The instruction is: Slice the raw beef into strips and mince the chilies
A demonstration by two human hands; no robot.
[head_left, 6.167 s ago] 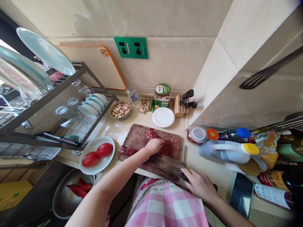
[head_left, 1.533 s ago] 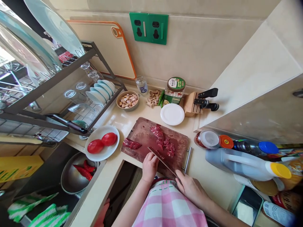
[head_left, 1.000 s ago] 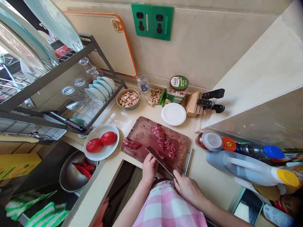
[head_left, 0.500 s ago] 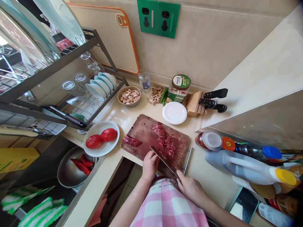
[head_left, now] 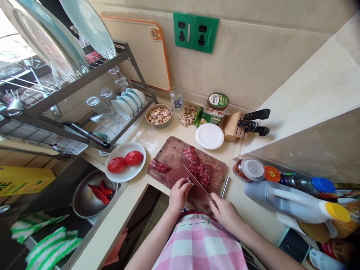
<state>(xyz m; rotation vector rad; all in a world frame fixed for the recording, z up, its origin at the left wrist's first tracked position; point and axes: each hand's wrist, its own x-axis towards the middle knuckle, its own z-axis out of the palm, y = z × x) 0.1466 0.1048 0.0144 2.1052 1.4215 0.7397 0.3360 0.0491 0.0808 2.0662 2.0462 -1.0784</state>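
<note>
A brown cutting board (head_left: 176,150) lies on the counter in front of me. My right hand (head_left: 225,210) grips the handle of a kitchen knife (head_left: 199,183), its blade slanting up and left over the board. Left of the blade, my left hand (head_left: 180,193) pinches a small piece of raw meat (head_left: 190,181) between thumb and fingers. Sliced red meat (head_left: 197,165) is piled just beyond the blade. A separate strip of meat (head_left: 159,165) rests at the board's left end.
A plate (head_left: 140,173) with two peeled tomatoes stands left of the board. Behind are a bowl of garlic (head_left: 159,115), a white plate (head_left: 209,136) and a knife block (head_left: 232,127). Bottles, including a large jug (head_left: 292,200), line the right. A dish rack (head_left: 84,80) rises at left.
The knife blade has moved away from my left fingers toward the sliced meat. The small piece in my left hand now shows. The whole view has shifted slightly.
</note>
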